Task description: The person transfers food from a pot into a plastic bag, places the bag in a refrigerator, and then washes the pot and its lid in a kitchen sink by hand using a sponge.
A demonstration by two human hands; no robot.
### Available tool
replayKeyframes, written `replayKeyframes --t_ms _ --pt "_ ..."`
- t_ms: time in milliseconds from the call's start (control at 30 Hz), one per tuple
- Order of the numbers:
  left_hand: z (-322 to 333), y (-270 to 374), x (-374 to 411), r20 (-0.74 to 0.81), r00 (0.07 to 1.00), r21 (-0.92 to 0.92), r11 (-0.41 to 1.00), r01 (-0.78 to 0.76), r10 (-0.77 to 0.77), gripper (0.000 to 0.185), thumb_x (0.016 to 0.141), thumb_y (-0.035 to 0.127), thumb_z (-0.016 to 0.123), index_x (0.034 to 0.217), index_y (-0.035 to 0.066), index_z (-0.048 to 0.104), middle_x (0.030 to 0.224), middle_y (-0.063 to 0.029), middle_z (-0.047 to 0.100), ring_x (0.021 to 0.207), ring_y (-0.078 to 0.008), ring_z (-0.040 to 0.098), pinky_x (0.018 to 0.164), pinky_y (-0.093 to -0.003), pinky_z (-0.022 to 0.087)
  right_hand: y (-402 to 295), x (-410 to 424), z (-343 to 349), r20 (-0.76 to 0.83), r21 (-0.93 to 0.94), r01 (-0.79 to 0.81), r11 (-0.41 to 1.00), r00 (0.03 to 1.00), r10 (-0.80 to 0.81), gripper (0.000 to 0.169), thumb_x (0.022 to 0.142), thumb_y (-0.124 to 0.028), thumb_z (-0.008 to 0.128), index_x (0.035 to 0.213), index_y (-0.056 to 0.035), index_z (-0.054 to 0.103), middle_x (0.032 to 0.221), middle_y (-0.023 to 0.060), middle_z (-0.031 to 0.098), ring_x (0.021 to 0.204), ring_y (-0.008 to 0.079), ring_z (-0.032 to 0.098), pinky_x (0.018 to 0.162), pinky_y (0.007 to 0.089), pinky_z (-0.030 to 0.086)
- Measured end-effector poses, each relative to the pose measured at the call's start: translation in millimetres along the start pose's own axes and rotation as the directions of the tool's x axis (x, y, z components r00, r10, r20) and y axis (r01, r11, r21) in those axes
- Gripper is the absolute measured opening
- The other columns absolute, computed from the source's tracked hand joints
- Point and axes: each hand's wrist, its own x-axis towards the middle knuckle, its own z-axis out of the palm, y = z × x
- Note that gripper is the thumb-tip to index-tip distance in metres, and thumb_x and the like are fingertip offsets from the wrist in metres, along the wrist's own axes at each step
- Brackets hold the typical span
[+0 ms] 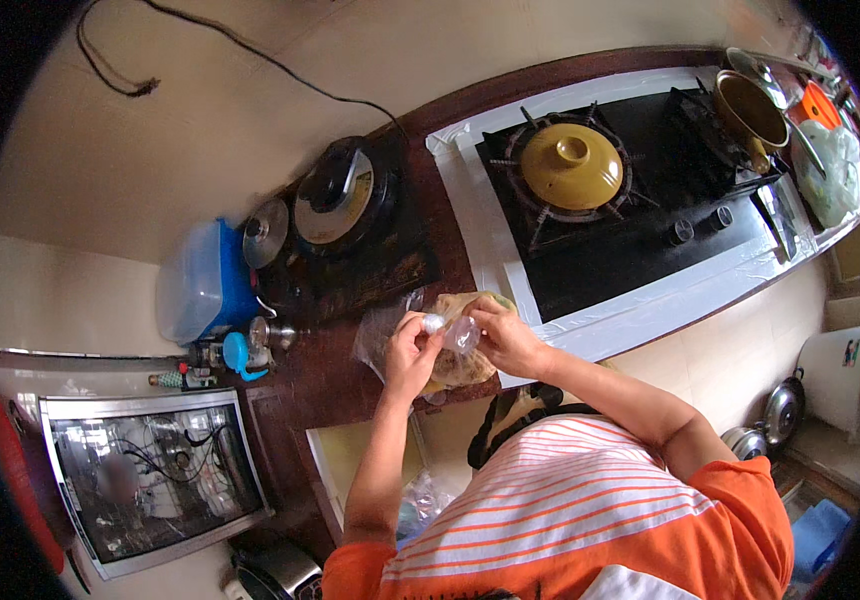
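Both of my hands meet over the dark counter's front edge, at a clear plastic bag [466, 367] with brownish contents. My left hand [411, 356] pinches a small whitish, shiny piece [433, 323] between thumb and fingers; whether it is part of the bag cannot be told. My right hand [505, 337] grips gathered clear plastic [463, 335] just beside it. More crumpled clear plastic [374, 341] lies to the left of my left hand. Beyond my right hand, a yellow lidded pot [572, 166] sits on a burner of the black gas hob [587, 262].
At the hob's right stand a saucepan [751, 112] and a filled plastic bag [827, 172]. Behind on the left are a dark electric cooker [336, 195], a glass lid [265, 232] and a blue-and-clear plastic box [209, 281]. A glass-fronted appliance [156, 476] stands at the lower left.
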Motion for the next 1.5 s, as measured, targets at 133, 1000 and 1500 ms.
replayKeyframes --t_ms 133,1000,1500 --pt "16 -12 -13 -0.182 0.979 -0.160 0.985 0.060 -0.089 0.015 0.078 0.011 0.057 0.085 -0.001 0.051 0.087 -0.0025 0.047 0.077 -0.0092 0.046 0.069 -0.0195 0.037 11 12 2 -0.010 -0.041 -0.091 0.995 0.996 0.091 0.022 0.064 -0.001 0.054 0.086 0.0022 0.051 0.083 0.0178 0.052 0.075 0.0346 0.051 0.064 0.0367 0.042" --pt "28 -37 -7 -0.417 0.909 -0.015 0.999 -0.028 0.019 0.020 0.059 0.005 0.064 0.071 -0.001 0.050 0.073 -0.0066 0.048 0.066 -0.0185 0.049 0.060 -0.0268 0.040 17 88 3 0.521 0.201 -0.114 0.973 0.853 -0.007 0.030 0.075 -0.011 0.044 0.100 -0.0007 0.055 0.096 0.0125 0.058 0.087 0.0199 0.054 0.079 0.0289 0.040" --pt "25 -48 -8 -0.376 0.902 -0.242 0.962 0.122 -0.209 0.018 0.064 -0.001 0.060 0.082 -0.003 0.057 0.076 -0.0059 0.057 0.069 -0.0100 0.053 0.062 -0.0231 0.043 21 111 -9 0.701 -0.005 -0.151 0.989 0.705 0.111 0.025 0.068 -0.020 0.053 0.085 -0.0022 0.059 0.075 0.0109 0.059 0.068 0.0204 0.054 0.064 0.0316 0.042"
